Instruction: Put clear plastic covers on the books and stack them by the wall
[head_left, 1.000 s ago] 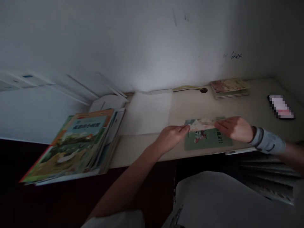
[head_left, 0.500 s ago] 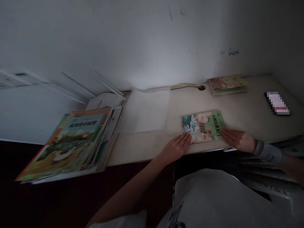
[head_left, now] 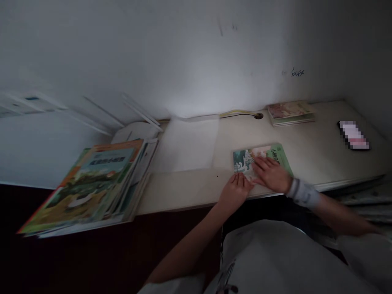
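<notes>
A thin green picture book (head_left: 245,160) lies flat near the front edge of the pale desk (head_left: 309,147). My right hand (head_left: 270,172) rests flat on its cover, fingers stretched out toward the left. My left hand (head_left: 235,190) touches the book's near left corner with its fingers extended. Neither hand grips anything.
A tilted stack of picture books (head_left: 88,188) overhangs the desk's left end. A white sheet (head_left: 188,145) lies in the middle. A small pile of books (head_left: 290,112) and a cable hole (head_left: 259,116) sit by the wall; a phone (head_left: 353,134) lies at the right.
The book's cover was lifted a second ago and now lies closed. My right hand slid from the book's right edge onto the cover; my left hand stayed at the left corner.
</notes>
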A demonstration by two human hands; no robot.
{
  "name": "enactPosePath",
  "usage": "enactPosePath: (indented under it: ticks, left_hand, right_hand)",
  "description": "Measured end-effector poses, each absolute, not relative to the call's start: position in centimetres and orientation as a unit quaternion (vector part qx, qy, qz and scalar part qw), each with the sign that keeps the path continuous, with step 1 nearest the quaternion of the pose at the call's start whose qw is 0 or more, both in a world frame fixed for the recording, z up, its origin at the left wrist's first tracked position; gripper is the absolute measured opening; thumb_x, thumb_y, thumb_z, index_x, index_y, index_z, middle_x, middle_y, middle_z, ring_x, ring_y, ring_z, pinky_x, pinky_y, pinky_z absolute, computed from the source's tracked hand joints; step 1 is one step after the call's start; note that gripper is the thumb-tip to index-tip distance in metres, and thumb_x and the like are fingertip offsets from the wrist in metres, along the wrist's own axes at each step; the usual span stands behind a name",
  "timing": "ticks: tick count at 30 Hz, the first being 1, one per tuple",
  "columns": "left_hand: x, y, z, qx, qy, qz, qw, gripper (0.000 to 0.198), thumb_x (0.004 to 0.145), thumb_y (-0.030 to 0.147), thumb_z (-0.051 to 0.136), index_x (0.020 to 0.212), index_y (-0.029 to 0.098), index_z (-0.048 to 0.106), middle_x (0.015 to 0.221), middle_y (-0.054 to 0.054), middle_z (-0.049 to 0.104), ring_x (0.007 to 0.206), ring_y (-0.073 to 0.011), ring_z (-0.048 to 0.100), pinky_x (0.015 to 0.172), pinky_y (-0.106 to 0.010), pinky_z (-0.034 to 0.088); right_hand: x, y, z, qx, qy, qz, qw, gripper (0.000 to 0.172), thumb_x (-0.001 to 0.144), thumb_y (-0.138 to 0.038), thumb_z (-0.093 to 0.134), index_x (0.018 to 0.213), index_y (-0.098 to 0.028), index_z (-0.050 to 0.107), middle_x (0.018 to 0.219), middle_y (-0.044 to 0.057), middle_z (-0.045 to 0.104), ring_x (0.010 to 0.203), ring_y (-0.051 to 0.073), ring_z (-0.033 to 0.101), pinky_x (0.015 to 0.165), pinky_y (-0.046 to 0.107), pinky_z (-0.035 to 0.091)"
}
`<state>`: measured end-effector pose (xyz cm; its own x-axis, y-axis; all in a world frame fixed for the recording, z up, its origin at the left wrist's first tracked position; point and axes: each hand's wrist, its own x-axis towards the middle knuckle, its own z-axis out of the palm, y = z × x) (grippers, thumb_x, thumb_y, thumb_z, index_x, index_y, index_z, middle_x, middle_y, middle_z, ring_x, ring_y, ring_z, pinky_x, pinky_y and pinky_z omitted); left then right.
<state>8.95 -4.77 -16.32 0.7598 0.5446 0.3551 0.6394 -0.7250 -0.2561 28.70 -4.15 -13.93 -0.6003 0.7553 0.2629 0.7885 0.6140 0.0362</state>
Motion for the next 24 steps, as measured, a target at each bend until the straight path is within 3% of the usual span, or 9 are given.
enactPosePath:
  ticks: [3, 7, 14, 17, 21, 24]
  left_hand:
    - [8.1, -4.6, -16.7, -0.917, -0.324, -0.165, 0.161, 0.027, 0.091, 0.026, 0.048, 0.091, 0.007, 0.067, 0.098, -0.022, 0.070, 0.092, -0.0266, 0.068, 0.080, -0.037, 0.056]
    - [7.1, -4.6, -17.0, -0.913, -0.334, -0.181, 0.151, 0.026, 0.091, 0.029, 0.050, 0.097, 0.010, 0.067, 0.106, -0.017, 0.069, 0.097, -0.0249, 0.067, 0.077, -0.033, 0.057]
    - [6.9, -6.4, -17.2, -0.905, -0.323, -0.221, 0.167, 0.025, 0.091, 0.026, 0.050, 0.098, 0.009, 0.066, 0.104, -0.016, 0.070, 0.099, -0.0227, 0.066, 0.081, -0.031, 0.056]
    - [6.5, -8.1, -17.5, -0.906, -0.326, -0.212, 0.169, 0.029, 0.090, 0.027, 0.051, 0.107, 0.006, 0.063, 0.112, -0.018, 0.066, 0.106, -0.0243, 0.063, 0.088, -0.033, 0.053]
    - [5.6, -8.9, -17.9, -0.918, -0.300, -0.206, 0.160, 0.033, 0.089, 0.014, 0.048, 0.121, 0.006, 0.055, 0.120, -0.018, 0.062, 0.114, -0.0242, 0.058, 0.095, -0.034, 0.049]
    - [5.2, -8.3, -17.9, -0.925, -0.283, -0.196, 0.160, 0.038, 0.091, 0.014, 0.045, 0.128, 0.010, 0.049, 0.122, -0.016, 0.061, 0.117, -0.0218, 0.056, 0.096, -0.033, 0.048]
  right_hand:
    - [27.1, -2.4, -15.5, -0.425, -0.896, -0.054, 0.118, 0.070, 0.089, -0.059, 0.035, 0.134, -0.005, 0.044, 0.142, 0.021, 0.040, 0.132, 0.032, 0.036, 0.107, 0.049, 0.028]
    - [29.4, -2.7, -16.3, -0.409, -0.906, -0.033, 0.108, 0.075, 0.088, -0.062, 0.035, 0.137, -0.006, 0.040, 0.145, 0.020, 0.036, 0.134, 0.032, 0.032, 0.110, 0.050, 0.022]
    - [35.9, -7.1, -16.6, -0.461, -0.883, -0.043, 0.077, 0.063, 0.090, -0.051, 0.042, 0.142, -0.015, 0.034, 0.148, 0.018, 0.030, 0.139, 0.032, 0.022, 0.106, 0.054, 0.026]
    - [36.6, -9.9, -17.6, -0.466, -0.879, -0.058, 0.084, 0.066, 0.086, -0.044, 0.053, 0.141, -0.012, 0.035, 0.149, 0.020, 0.028, 0.140, 0.032, 0.015, 0.106, 0.050, 0.032]
    - [36.3, -11.7, -18.5, -0.474, -0.868, -0.097, 0.111, 0.050, 0.088, -0.018, 0.052, 0.136, -0.012, 0.042, 0.145, 0.018, 0.037, 0.139, 0.029, 0.021, 0.106, 0.045, 0.037]
    - [36.0, -11.8, -18.2, -0.471, -0.868, -0.096, 0.122, 0.045, 0.089, -0.023, 0.052, 0.132, -0.012, 0.048, 0.141, 0.018, 0.043, 0.136, 0.030, 0.029, 0.105, 0.045, 0.040]
